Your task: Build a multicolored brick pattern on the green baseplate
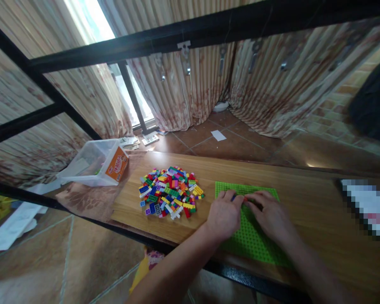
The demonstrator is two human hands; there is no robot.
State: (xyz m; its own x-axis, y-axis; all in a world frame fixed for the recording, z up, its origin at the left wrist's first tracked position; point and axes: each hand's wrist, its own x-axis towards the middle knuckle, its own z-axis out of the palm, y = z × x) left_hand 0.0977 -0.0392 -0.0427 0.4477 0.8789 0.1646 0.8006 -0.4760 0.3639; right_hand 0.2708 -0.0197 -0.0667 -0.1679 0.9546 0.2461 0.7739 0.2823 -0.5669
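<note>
Both hands are hovering together over that green baseplate (256, 242), which is lying flat on the wooden counter (313, 202). A blue bit (233, 197) is peeking out by the left hand (223, 216), a red bit (245, 198) by the right hand (270, 213). Fingers are covering most, so I honestly can't tell if either grip is clenching anything. The brick pile (171, 192) is sitting near the left hand.

Both hands (224, 217) sit close together over a green baseplate (250, 242).
</note>
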